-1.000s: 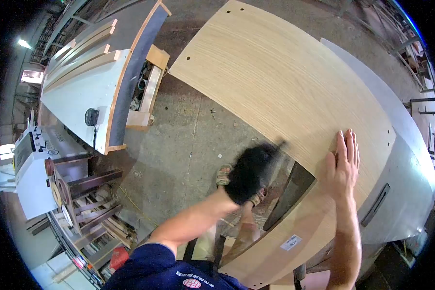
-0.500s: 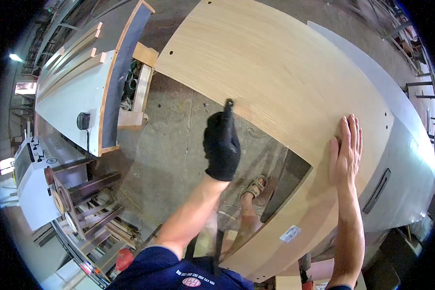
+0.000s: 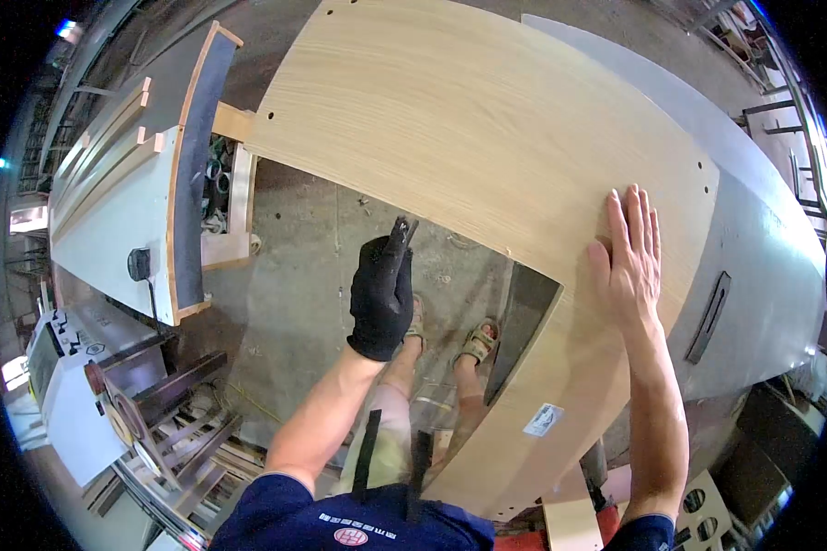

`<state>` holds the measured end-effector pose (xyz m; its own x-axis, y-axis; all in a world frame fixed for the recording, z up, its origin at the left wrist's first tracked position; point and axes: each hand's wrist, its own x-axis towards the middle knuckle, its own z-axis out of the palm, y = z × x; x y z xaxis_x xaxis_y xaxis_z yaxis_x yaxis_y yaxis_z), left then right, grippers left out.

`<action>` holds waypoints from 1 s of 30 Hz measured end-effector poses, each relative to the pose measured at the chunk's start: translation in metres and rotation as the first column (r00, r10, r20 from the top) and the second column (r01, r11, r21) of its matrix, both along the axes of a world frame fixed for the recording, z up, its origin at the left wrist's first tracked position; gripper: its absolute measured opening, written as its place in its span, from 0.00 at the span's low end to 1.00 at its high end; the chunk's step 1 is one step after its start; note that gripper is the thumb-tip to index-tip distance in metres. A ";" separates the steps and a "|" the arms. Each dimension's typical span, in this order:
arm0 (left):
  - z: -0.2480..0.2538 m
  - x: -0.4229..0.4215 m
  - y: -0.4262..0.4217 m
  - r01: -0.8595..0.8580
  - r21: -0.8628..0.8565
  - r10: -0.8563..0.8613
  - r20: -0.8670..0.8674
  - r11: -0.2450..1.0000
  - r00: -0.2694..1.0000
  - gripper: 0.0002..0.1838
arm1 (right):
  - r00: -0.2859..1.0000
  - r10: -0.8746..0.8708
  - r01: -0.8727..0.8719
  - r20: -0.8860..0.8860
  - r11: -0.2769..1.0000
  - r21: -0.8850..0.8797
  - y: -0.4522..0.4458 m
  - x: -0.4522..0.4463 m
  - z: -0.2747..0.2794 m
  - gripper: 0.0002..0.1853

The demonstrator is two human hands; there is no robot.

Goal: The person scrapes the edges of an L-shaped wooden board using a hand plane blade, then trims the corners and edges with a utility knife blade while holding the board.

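A black glove covers my left hand [image 3: 381, 303], which is raised just off the edge of a light wood-grain panel [image 3: 469, 119]. Its fingers are closed round a small dark tool [image 3: 403, 230] whose tip points up toward the panel; its exact kind is hard to make out. My bare right hand [image 3: 632, 262] lies flat on the panel's right part, fingers stretched out. The panel has a large cut-out on my side, small dark holes near its ends, and a white label [image 3: 543, 420] on the near arm.
Beneath and right of the panel is a grey sheet [image 3: 753, 275] with a dark slotted bar [image 3: 710, 317]. At left stands a white-topped bench [image 3: 119, 216] carrying wooden strips [image 3: 110, 161] and a black box with a cord [image 3: 139, 264]. Wood offcuts [image 3: 188, 422] are stacked at lower left.
My left hand with the dark tool has drawn back from the panel's edge. My right hand stays flat on the panel. The whole view has shifted, and both feet now show.
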<state>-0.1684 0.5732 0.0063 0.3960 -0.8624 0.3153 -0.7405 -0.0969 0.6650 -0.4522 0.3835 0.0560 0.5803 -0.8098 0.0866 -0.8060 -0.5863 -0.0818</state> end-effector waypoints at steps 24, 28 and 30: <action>0.033 -0.079 -0.031 0.344 0.144 -0.347 -0.001 0.928 0.938 0.27 | 0.999 -0.003 0.003 0.050 1.000 0.001 0.007 0.050 0.005 0.32; 0.026 -0.056 -0.021 0.061 0.173 -0.063 0.006 0.983 0.998 0.28 | 0.999 -0.007 0.008 0.051 1.000 -0.030 0.007 0.049 -0.002 0.32; 0.031 -0.059 -0.022 0.046 0.133 -0.051 0.028 0.990 0.998 0.29 | 0.998 -0.007 0.008 0.056 1.000 -0.017 0.007 0.050 0.000 0.32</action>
<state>-0.2275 0.5508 0.0371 0.3445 -0.9154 0.2085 -0.7667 -0.1461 0.6252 -0.4018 0.3904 0.0561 0.5683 -0.8121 0.1326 -0.8045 -0.5822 -0.1173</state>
